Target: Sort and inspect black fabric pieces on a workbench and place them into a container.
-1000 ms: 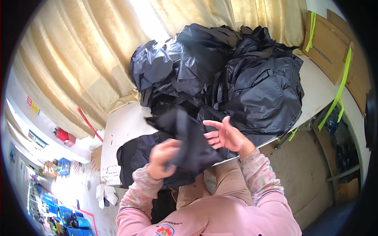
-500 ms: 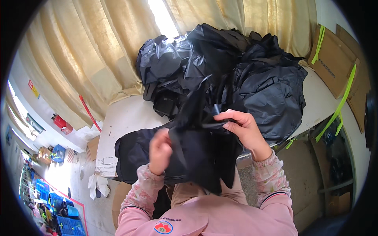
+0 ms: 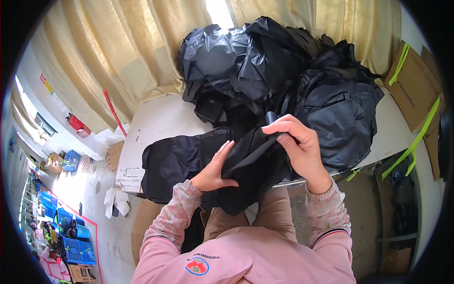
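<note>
A piece of black fabric point(image 3: 255, 165) hangs over the near edge of the table in front of me. My right hand point(image 3: 300, 149) pinches its upper right edge between thumb and fingers. My left hand point(image 3: 215, 173), thumb and fingers spread apart, lies against its left side without gripping it. To the left of that hand, more dark folded fabric point(image 3: 172, 163) lies flat on the table. A short dark tube-like end point(image 3: 270, 117) shows just beyond my right fingertips; what it belongs to is hidden.
A large heap of shiny black fabric point(image 3: 336, 118) covers the back and right of the white table point(image 3: 151, 120). Beige curtains point(image 3: 127, 57) hang behind it. Cardboard point(image 3: 406, 90) with yellow-green straps leans at the right. Blue crates point(image 3: 78, 251) stand on the floor at far left.
My left hand has opened and moved slightly right and up against the fabric. The piece, raised and blurred before, now hangs lower and smoother. My right hand keeps its pinch.
</note>
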{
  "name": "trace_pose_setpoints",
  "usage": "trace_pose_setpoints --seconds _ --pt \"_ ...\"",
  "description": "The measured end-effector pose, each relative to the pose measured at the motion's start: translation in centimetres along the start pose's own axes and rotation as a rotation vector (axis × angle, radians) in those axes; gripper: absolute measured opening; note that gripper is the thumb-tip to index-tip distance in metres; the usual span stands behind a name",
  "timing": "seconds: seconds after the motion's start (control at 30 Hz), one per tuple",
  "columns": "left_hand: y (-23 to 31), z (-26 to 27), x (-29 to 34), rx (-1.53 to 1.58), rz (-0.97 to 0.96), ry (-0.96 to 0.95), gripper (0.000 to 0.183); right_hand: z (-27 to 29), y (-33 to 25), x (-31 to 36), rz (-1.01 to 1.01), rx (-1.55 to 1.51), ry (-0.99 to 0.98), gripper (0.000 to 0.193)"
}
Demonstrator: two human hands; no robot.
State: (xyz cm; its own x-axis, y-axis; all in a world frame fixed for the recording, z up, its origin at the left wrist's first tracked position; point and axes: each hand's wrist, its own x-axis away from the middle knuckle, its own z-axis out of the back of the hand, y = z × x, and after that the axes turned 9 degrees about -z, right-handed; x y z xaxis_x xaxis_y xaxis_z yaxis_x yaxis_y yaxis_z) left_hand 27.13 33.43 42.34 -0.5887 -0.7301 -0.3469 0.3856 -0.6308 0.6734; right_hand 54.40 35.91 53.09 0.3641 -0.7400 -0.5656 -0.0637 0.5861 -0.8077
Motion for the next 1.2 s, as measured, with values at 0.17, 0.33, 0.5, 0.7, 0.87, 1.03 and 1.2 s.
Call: trace_pose_setpoints --seconds 0.17,0.33,0.5,0.7,0.87,1.03,1.2 --pt "-1.8 -1.1 -0.3 0.146 0.004 0.16 0.07 0.3 0.3 0.5 0.005 -0.007 -0.027 0.028" --pt "-0.8 1.1 -0.8 0.825 0.292 0.704 0.029 0.4 0.7 1.3 0.036 0.416 0.023 0.028" --pt "2.3 1.5 -0.6 0.834 0.328 -0.09 0.042 3.4 -0.1 -0.7 0.36 0.616 0.498 0.029" --pt "4.9 0.8 -1.2 1.105 0.293 -0.546 0.072 1.6 6.0 -2.5 0.217 0.611 0.292 0.016" --pt "0.3 2.4 1.0 1.155 0.08 0.266 0.061 2.0 14.1 0.5 -0.263 0.893 -0.55 0.03" --pt "2.7 4.1 -0.4 1.327 0.051 0.487 0.046 4.2 5.7 -1.4 -0.405 0.202 0.002 0.041" --pt "3.2 3.7 -0.8 1.311 0.141 0.553 0.041 0.1 -1.3 0.6 -0.286 0.055 -0.246 0.043"
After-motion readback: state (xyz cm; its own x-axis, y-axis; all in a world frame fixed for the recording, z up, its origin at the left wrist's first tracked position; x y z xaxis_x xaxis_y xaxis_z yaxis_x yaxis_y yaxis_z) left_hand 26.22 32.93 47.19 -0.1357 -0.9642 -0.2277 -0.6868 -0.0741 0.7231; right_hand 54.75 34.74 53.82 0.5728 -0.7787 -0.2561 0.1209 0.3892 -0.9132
